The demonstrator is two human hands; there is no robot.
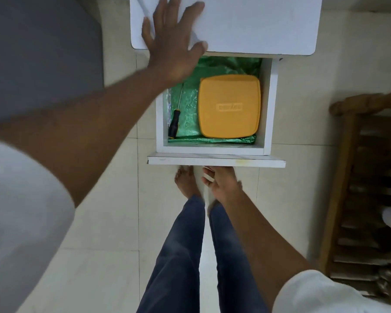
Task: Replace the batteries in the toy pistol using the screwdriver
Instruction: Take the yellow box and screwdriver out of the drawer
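A screwdriver (175, 119) with a black and yellow handle lies along the left side of an open white drawer (268, 105), shaft pointing away from me. My left hand (173, 41) rests flat with spread fingers on the white table top (257, 23) above the drawer. My right hand (221, 184) is just below the drawer front (216, 160), its fingers curled at the panel's edge. No toy pistol or batteries show in this view.
An orange lidded box (229, 106) fills the drawer's right side on a green patterned liner (187, 102). My bare feet stand on pale floor tiles (99, 222) under the drawer. A wooden rack (370, 188) is on the right, a grey surface (43, 53) on the left.
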